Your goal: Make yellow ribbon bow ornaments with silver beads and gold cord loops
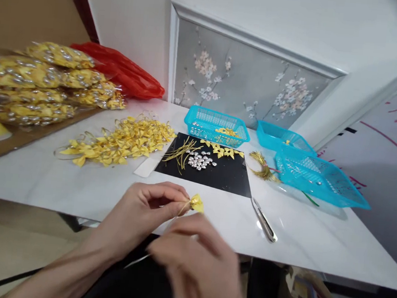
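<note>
My left hand (155, 205) is closed in a pinch on the base of a small yellow artificial flower (197, 203), which points to the right just above the table's front edge. A thin gold wire (183, 209) runs from the flower's base down toward my right hand (199, 260). That hand is slightly smeared by motion, with its fingers curled together on the wire, and a pale end of it shows to the left below the fingertips. Beyond the hands, a black mat (213, 180) carries loose gold wires (183, 152), silver beads (200, 160) and yellow petal pieces (224, 150).
A heap of yellow flowers (126, 140) lies left of the mat. Bagged flowers (27, 76) and a red bag (122, 70) are at the far left. Blue baskets (218, 123) stand behind and right. Snips (264, 220) and a wire bundle (262, 166) lie on the right.
</note>
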The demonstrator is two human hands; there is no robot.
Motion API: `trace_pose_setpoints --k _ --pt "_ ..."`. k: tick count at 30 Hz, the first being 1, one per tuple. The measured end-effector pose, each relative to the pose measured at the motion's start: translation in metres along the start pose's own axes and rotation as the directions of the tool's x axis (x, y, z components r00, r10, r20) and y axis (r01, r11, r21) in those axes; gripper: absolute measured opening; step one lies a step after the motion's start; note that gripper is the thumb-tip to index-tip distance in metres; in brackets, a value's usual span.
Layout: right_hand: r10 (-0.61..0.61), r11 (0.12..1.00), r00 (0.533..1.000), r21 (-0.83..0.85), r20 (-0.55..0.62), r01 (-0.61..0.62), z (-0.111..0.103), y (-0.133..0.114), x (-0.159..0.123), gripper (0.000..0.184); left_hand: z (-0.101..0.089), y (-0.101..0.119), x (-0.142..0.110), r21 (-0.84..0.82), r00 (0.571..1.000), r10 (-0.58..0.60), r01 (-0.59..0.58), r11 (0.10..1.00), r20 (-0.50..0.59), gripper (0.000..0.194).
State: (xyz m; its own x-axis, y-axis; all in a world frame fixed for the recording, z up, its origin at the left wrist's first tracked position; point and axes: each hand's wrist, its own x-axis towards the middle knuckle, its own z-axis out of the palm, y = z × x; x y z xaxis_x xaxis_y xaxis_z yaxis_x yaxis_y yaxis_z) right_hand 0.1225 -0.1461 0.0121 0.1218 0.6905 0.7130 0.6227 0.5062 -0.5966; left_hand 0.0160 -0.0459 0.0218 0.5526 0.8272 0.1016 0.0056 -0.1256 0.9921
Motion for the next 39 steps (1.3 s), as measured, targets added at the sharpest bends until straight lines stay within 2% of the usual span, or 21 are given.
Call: trace_pose_setpoints --k 1,3,7,12,17,30,39 --pt "0.071 0.997 0.995 0.043 -0.071 -0.068 -0.007 0.005 -0.003 0.026 0.0 0.001 -0.002 -0.048 1.0 -0.027 0.028 0.998 0.013 0.004" --pt "0.139 0.99 0.983 0.023 -0.116 -0.138 -0.02 0.015 -0.01 0.026 0.002 0.003 -0.005 -0.106 0.997 -0.069 0.073 0.992 0.039 0.005" --pt "0.071 0.989 0.992 -0.122 -0.103 -0.083 -0.035 0.027 -0.018 0.027 0.007 0.004 -0.007 -0.19 0.989 -0.122 0.135 0.973 0.08 0.006" --pt "0.026 0.969 0.995 -0.243 -0.095 -0.048 -0.034 0.027 -0.017 0.027 0.007 0.005 -0.006 -0.276 0.972 -0.198 0.226 0.934 0.123 0.007" --pt "0.022 0.962 0.997 -0.269 -0.079 -0.043 -0.033 0.027 -0.015 0.026 0.006 0.005 -0.004 -0.321 0.953 -0.245 0.292 0.901 0.179 0.011" --pt "0.002 0.954 1.0 -0.301 -0.005 -0.004 -0.036 0.029 -0.009 0.026 0.005 0.001 -0.004 -0.384 0.936 -0.304 0.35 0.854 0.177 0.008" --pt "-0.01 0.955 1.0 -0.296 -0.008 0.008 -0.036 0.029 -0.008 0.029 0.005 -0.003 -0.002 -0.436 0.928 -0.321 0.373 0.819 0.191 0.007"
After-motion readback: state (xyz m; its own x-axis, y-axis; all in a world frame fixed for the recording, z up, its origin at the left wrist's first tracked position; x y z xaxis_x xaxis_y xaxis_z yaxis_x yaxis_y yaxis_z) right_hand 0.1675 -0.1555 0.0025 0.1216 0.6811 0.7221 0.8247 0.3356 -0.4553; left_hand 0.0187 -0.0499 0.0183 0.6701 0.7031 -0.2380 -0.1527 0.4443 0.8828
